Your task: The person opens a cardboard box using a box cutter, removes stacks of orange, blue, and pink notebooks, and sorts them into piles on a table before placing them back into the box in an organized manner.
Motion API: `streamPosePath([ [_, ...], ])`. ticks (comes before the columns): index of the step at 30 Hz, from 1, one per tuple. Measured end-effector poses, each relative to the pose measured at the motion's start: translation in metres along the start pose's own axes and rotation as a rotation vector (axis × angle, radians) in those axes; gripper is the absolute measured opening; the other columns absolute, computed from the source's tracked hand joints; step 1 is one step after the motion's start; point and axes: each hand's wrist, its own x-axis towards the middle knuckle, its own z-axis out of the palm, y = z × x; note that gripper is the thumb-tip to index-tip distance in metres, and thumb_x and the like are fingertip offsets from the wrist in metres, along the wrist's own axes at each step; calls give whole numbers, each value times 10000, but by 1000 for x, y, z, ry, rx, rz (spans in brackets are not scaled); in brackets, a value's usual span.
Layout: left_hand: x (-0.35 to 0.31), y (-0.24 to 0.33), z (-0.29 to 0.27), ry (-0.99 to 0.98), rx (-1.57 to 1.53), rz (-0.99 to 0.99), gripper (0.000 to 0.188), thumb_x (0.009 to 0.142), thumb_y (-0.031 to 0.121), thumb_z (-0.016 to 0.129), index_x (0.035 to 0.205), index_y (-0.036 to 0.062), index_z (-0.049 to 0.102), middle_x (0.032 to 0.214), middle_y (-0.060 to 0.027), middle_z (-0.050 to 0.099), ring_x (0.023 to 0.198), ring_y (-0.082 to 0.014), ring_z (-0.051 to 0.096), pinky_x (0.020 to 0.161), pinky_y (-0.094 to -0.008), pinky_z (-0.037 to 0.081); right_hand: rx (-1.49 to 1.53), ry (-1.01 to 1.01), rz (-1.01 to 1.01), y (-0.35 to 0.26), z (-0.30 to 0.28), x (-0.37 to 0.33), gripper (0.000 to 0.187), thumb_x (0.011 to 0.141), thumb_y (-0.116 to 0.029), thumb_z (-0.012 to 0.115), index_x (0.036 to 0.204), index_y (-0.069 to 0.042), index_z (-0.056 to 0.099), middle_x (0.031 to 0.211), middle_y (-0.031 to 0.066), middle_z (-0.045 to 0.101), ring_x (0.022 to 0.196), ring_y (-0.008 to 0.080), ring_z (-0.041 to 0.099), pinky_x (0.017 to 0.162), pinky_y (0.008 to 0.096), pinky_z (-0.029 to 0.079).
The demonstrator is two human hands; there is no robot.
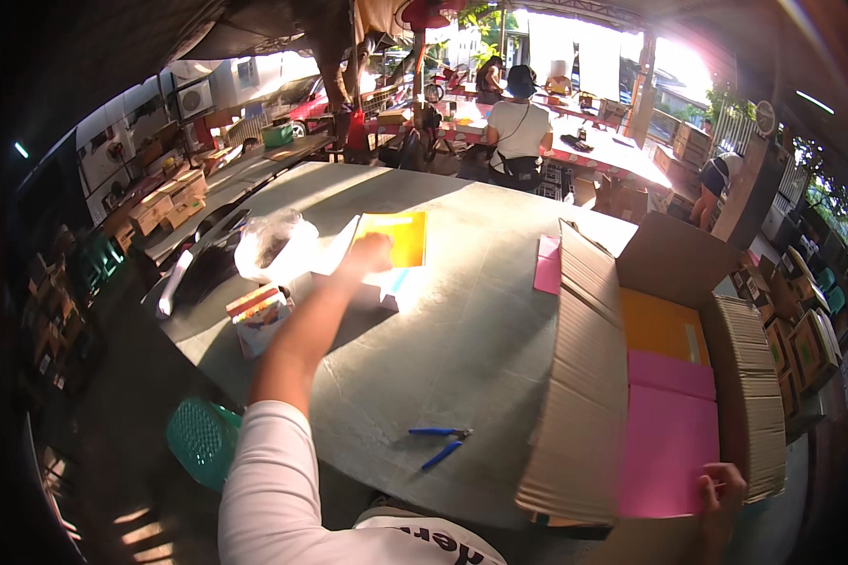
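Along the left edge of the frame, brown boxes (pixel 61 325) sit in piles too dim to count, with a green chair (pixel 104 256) just right of them. At lower left stands one green stool (pixel 201 441), beside the grey table (pixel 377 377). On the table's left part lie one clear bag (pixel 275 243) and, below it, one small printed box (pixel 257 318).

My left arm reaches up from the lower left, elbow nearly straight, and its forearm hides part of the table. My left hand (pixel 372 252), left of centre, is palm down with fingers bent over one yellow booklet (pixel 407 237); I cannot tell whether they grip it. White papers show below the booklet, partly behind my wrist.

At lower centre lies one pair of blue-handled pliers (pixel 441 443), handles spread, well apart from both hands. Four other people are in view: three at the top centre, by a far table, and one bent over at upper right.

Right of centre, one pink slip (pixel 546 266) lies beside one open carton (pixel 584 386), whose left flap rises between the table and the contents: one orange sheet (pixel 664 325) and, nearer, pink paper (pixel 671 433) in two panels.

At lower right, my right hand (pixel 723 486), fingers curled, is at the carton's near corner; whether it holds anything I cannot tell. My hands are far apart.
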Motion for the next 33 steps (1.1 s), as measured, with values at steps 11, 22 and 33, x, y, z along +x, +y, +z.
streamPosePath([
  [11, 45, -26, 105, 159, 217, 270, 180, 781, 84, 513, 947, 46, 570, 857, -107, 622, 815, -248, 626, 710, -334, 503, 624, -949, -325, -247, 137, -72, 282, 718, -42, 594, 995, 9, 607, 970, 178, 593, 839, 323, 590, 709, 357, 479],
  [22, -29, -121, 115, 340, -68, 462, 340, 825, 281, 499, 1088, 76, 570, 1119, -136, 554, 1038, -281, 511, 853, -422, 397, -146, -797, -494, -157, 351, -95, 224, 698, -262, 679, 869, -132, 615, 951, 19, 562, 963, 227, 512, 803, 351, 418],
  [33, -77, -118, 56, 310, -828, 292, 333, 811, 215, 611, 1067, 3, 578, 1073, -206, 560, 1032, -349, 502, 888, -413, 402, 317, -193, -491, -294, 404, 71, 194, 677, -110, 732, 804, -53, 598, 868, 82, 571, 860, 256, 553, 736, 350, 463],
])
